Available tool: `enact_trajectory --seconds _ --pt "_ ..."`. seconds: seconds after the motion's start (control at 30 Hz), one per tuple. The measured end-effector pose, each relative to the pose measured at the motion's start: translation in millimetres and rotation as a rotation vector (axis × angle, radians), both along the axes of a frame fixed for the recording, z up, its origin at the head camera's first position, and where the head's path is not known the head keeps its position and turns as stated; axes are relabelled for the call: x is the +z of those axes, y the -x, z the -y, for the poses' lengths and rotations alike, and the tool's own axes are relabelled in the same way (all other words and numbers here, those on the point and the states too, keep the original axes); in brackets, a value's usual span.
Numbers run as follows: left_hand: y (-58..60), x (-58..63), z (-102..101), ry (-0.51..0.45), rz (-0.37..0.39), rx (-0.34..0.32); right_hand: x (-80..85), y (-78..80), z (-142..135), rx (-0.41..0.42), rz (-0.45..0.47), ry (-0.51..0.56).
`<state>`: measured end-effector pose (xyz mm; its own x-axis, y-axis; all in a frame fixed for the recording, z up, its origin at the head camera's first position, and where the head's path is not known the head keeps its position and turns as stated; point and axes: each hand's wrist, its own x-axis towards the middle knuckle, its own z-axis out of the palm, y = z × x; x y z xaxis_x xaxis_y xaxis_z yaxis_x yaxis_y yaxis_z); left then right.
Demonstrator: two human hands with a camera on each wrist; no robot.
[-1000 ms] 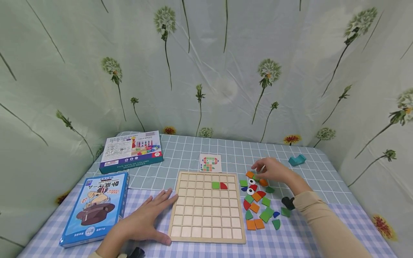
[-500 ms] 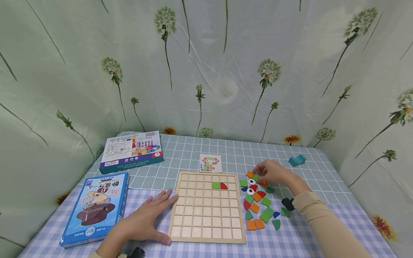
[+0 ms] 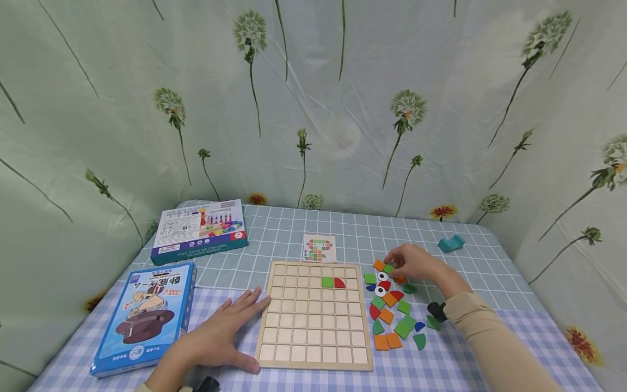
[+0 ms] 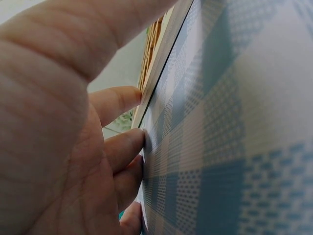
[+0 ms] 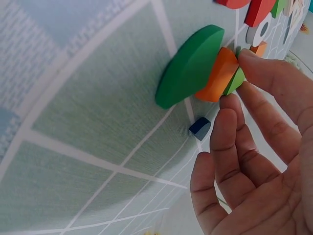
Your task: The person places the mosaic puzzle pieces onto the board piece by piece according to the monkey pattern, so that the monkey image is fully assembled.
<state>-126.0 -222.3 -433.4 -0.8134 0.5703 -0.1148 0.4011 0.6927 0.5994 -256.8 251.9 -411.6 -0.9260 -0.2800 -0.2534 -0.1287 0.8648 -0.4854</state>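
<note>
A wooden grid board (image 3: 313,366) lies on the table, with a green square (image 3: 327,282) and a red quarter-circle (image 3: 339,283) in neighbouring cells. My left hand (image 3: 222,332) rests spread at the board's left side; in the left wrist view, the fingertips (image 4: 131,95) meet its edge. To the right, my right hand (image 3: 413,261) is over the top of a pile of loose pieces. The right wrist view shows thumb and index finger pinching a light green tile (image 5: 235,82), beside an orange rounded piece (image 5: 218,73) and a dark green quarter-circle (image 5: 190,66).
A picture card (image 3: 319,248) lies behind the board. Loose orange squares (image 3: 387,316), white eye discs (image 3: 380,291) and several other shapes spread along its right. Two boxes, one blue (image 3: 147,316) and one teal-edged (image 3: 200,230), lie left. A teal block (image 3: 451,243) sits back right.
My right hand has shifted slightly right and lower over the pile, and its thumb and index finger have come together at the green tile. The left hand has stayed still.
</note>
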Motion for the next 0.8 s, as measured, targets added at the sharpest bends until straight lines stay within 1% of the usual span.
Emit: enact_trajectory --seconds 0.17,0.43,0.53,0.8 --pt "0.0 -0.6 0.2 0.003 0.006 0.009 1.7 -2.5 3.7 -0.014 -0.014 -0.02" --pt "-1.0 0.7 -0.5 0.013 -0.009 -0.009 3.3 -5.5 9.7 -0.023 -0.048 -0.065" --pt "-1.2 1.5 -0.9 0.015 -0.004 -0.009 3.6 -5.9 8.5 -0.031 -0.067 -0.064" --pt "1.0 -1.1 1.0 0.01 0.0 0.0 8.1 -3.2 8.7 -0.009 -0.113 -0.033"
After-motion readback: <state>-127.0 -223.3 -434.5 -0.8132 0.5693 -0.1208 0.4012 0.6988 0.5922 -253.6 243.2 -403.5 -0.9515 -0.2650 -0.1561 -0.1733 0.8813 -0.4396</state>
